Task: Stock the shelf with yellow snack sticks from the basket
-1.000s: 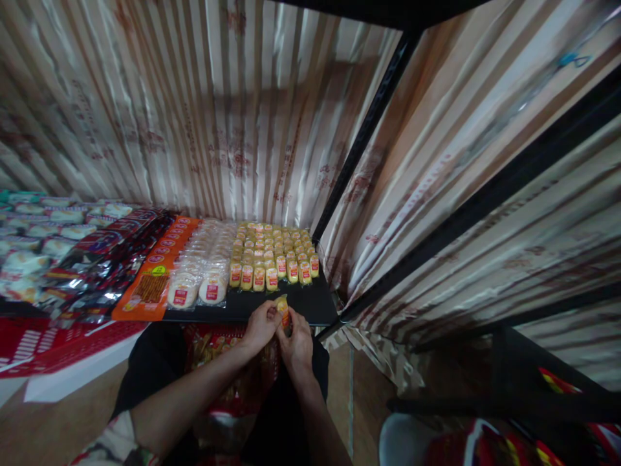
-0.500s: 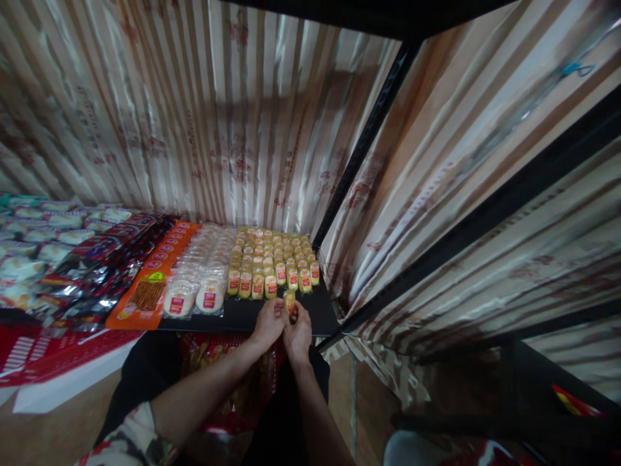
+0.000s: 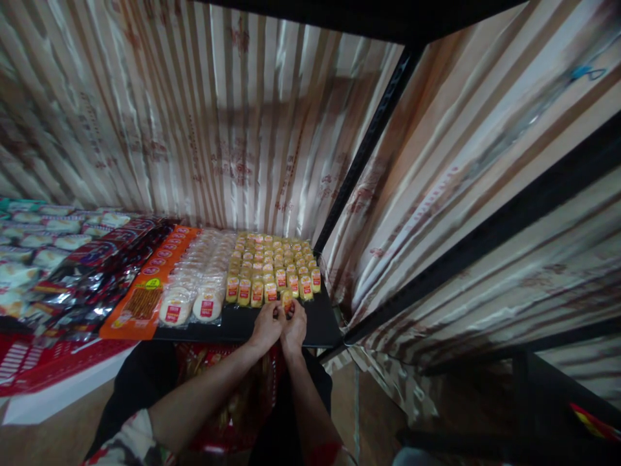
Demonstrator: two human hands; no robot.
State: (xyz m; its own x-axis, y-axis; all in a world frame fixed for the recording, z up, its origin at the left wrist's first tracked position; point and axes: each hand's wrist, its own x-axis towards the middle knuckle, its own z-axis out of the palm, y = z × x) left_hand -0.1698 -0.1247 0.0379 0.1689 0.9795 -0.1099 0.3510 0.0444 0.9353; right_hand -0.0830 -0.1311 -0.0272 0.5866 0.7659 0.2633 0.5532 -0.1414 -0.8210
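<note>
Between the fingertips of both hands is a small yellow packaged snack cake [image 3: 286, 299] in clear wrapping, held upright over the front of the black shelf [image 3: 315, 323]. My left hand [image 3: 266, 327] pinches it from the left, and my right hand [image 3: 294, 330] grips it from the right; both are closed. Just beyond my fingers, rows of similar yellow snack cakes [image 3: 257, 293] with red labels stand close together. To their left lie two rows of round white wrapped crackers [image 3: 208, 305].
An orange snack bag [image 3: 129, 317], dark foil packs [image 3: 92, 272] and white wrapped packs [image 3: 63, 223] fill the shelf's left. Below, a red basket [image 3: 228, 421] sits between my legs. A black post [image 3: 363, 155] rises at the right; striped curtains [image 3: 272, 129] hang behind.
The view has shifted slightly. My hands, with the snack cake between them, are a little closer to the front row of cakes; the grip looks much the same.
</note>
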